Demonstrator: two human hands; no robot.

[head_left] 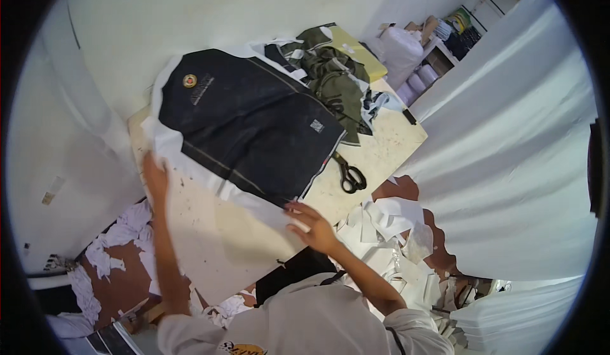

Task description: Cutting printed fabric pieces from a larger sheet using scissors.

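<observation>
Shirt, right hand (at dark fabric)

Surroundings, with 12 o'clock at the upper edge. A crumpled olive-green cloth pile lay toward 1 o'clock, just beside a flat-sided yellow block. A small black object lay at 2 o'clock; beyond it, nearer 1 o'clock, stood a bulky, translucent-wrapped bundle. A white curtain hung in folds at 3 o'clock. White scraps littered the reddish-brown floor at 4 o'clock, and crumpled white cloth lay at 8 o'clock.
</observation>
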